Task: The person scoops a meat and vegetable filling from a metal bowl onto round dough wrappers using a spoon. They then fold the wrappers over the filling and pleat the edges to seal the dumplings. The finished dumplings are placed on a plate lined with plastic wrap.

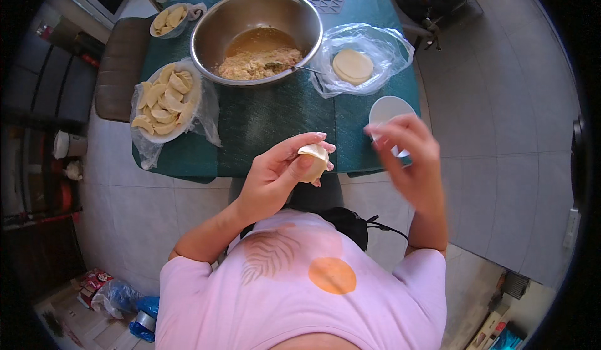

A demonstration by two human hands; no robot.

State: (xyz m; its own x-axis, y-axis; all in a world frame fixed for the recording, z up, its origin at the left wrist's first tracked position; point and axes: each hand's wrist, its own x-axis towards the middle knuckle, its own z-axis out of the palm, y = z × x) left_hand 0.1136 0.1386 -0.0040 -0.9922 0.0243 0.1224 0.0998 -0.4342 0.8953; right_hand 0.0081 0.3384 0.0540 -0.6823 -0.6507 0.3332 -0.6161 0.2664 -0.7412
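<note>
My left hand (pixel 280 170) is closed around a half-folded dumpling (pixel 313 162), its pale wrapper pinched between thumb and fingers in front of the table's near edge. Off to the right, my right hand (pixel 410 156) is slightly blurred, with fingers bent and apart and nothing visible in them. Its fingertips are over a small white bowl (pixel 389 107), partly covering it; what the bowl holds is hidden. A stack of round dough wrappers (pixel 352 66) lies in a clear plastic bag (pixel 388 43) beyond that bowl.
A large steel bowl (pixel 210 68) of minced filling (pixel 260 64) stands at the far middle, a utensil handle resting on its rim. To its left, a plastic-lined plate (pixel 164 138) carries several finished dumplings (pixel 164 100). Behind it is a smaller bowl (pixel 168 32) of dumplings. A green cloth (pixel 269 115) covers the table.
</note>
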